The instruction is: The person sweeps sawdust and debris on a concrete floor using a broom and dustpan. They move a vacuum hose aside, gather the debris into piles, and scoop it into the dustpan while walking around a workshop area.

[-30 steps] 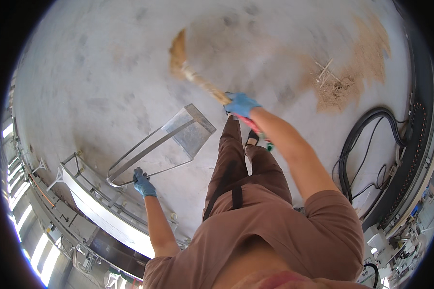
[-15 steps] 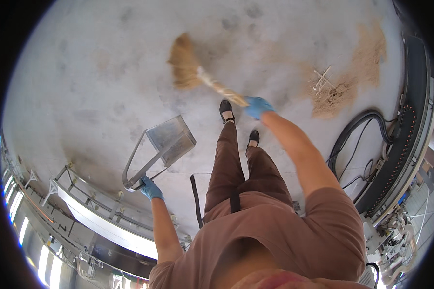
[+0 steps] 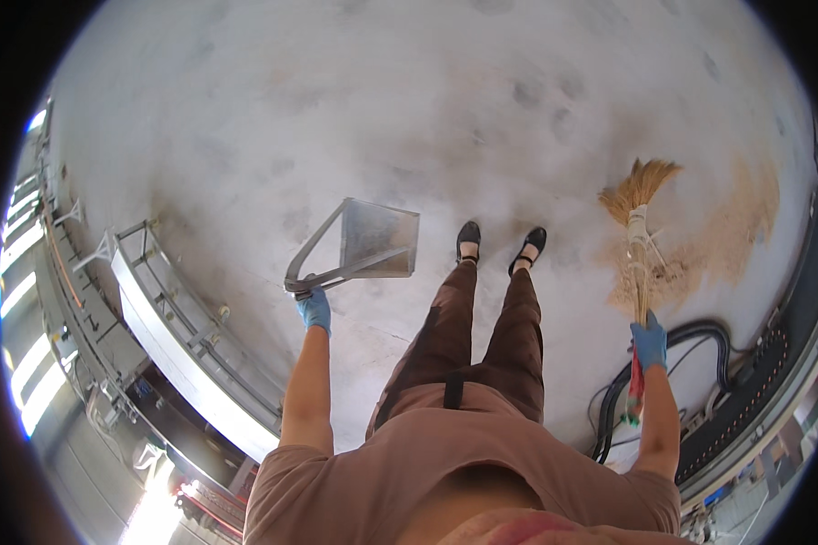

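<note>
While dustpan (image 3: 382, 234) stays held, broom (image 3: 639, 250) (straw) moved right.

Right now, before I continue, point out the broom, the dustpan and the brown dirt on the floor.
Broom (image 3: 639, 272): head view, on its handle.
Dustpan (image 3: 379, 232): head view, on its flat pan.
Brown dirt (image 3: 703, 253): head view, near the middle of the patch.

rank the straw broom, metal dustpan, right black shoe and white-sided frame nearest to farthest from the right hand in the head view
1. Straw broom: gripped in the right hand.
2. Right black shoe: forward and left of that hand.
3. Metal dustpan: farther left, held in the left hand.
4. White-sided frame: at the far left.
</note>
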`<state>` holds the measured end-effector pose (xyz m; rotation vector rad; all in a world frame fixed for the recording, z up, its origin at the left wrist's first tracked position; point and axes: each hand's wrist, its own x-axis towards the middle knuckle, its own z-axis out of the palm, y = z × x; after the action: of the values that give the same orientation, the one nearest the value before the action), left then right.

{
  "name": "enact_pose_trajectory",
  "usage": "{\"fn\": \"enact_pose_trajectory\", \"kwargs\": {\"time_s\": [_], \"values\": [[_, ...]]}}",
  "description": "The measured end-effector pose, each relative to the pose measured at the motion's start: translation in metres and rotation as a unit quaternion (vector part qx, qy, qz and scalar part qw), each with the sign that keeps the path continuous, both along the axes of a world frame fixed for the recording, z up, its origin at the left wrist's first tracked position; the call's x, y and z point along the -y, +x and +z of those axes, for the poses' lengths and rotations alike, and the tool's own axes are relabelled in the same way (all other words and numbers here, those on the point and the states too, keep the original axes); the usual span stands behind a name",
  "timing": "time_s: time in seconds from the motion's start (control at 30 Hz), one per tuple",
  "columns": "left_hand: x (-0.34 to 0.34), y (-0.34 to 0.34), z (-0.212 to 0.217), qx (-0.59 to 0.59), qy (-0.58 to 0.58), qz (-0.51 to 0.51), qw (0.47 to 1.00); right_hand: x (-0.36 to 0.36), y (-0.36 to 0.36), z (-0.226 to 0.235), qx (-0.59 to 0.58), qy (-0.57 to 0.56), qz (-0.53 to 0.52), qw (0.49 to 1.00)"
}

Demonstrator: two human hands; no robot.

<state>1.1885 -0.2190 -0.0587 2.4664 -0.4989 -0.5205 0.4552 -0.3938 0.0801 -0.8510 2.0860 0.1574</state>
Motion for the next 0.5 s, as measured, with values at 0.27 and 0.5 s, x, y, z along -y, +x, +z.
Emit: {"fn": "enact_pose_trajectory", "kwargs": {"time_s": [0.27,0.5], "values": [[0.041,-0.039,0.049,-0.187,0.032,0.075,0.979,0.096,0.142,-0.034,0.272,-0.069,-0.010,0.960],[0.078,-0.058,0.107,-0.253,-0.036,-0.008,0.967,0.212,0.304,-0.087,0.274,-0.015,0.132,0.952]]}}
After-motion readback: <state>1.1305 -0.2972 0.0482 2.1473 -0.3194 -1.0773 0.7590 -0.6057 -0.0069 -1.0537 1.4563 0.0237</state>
